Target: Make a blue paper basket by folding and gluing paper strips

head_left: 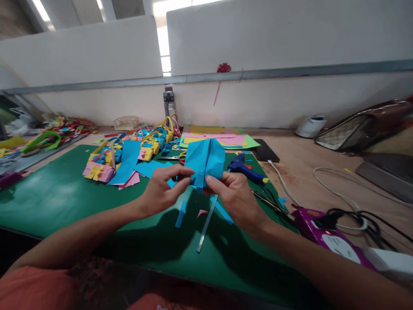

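A folded blue paper piece (205, 158) with a crease down its middle is held up above the green mat. My right hand (237, 196) grips its lower right part, the thumb pressed on the front near the bottom. At its lower left edge, my left hand (164, 189) has the thumb and index finger drawn together against the paper; their exact contact is hard to see. Below lie a clear glue stick (207, 226), blue paper strips (181, 214) and a pink scrap (202, 212). Scissors (172, 158) lie behind, partly covered by the paper.
Small paper baskets (101, 165) and blue sheets (126, 159) lie left on the green mat (64, 189). Coloured sheets (222, 137) are behind. To the right are a blue glue gun (245, 168), a phone (265, 150), cables and a purple power strip (329, 234).
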`<state>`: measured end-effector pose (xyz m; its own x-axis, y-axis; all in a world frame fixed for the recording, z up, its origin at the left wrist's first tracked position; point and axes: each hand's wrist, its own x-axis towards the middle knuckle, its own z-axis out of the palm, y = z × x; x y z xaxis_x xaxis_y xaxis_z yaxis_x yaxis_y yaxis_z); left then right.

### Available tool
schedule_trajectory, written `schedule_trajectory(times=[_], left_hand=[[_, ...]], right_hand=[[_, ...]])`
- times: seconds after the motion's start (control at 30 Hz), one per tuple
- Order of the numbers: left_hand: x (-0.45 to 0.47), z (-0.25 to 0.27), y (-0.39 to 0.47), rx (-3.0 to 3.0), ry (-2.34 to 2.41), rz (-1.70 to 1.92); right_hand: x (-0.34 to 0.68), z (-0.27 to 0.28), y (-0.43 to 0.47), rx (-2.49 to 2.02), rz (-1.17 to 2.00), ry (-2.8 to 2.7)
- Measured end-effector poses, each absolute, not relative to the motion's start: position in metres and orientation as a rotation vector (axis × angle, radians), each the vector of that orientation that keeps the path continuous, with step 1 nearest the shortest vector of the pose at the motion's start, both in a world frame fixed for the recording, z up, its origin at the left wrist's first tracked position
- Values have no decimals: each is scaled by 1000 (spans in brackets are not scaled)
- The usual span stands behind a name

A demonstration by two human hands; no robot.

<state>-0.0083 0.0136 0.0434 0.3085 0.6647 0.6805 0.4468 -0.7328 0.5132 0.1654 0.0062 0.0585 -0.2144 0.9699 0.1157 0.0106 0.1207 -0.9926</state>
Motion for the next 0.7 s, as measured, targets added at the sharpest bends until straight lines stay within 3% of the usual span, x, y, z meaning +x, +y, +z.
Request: schedule_trajectory(times=[0.13, 0.27, 0.47, 0.7], left_hand=[[-4, 48, 14, 1577, 995, 1100], [-4, 50, 17, 1224, 901, 984], [-3, 48, 15, 1238, 861, 857], [-6, 46, 14, 1447, 928, 927]], right_hand=[[165, 57, 4, -1104, 1170, -1584], [165, 53, 4, -1126, 1133, -1669], [165, 57, 4, -1155, 1109, -1707], [164, 61, 9, -1202, 1287, -1633]])
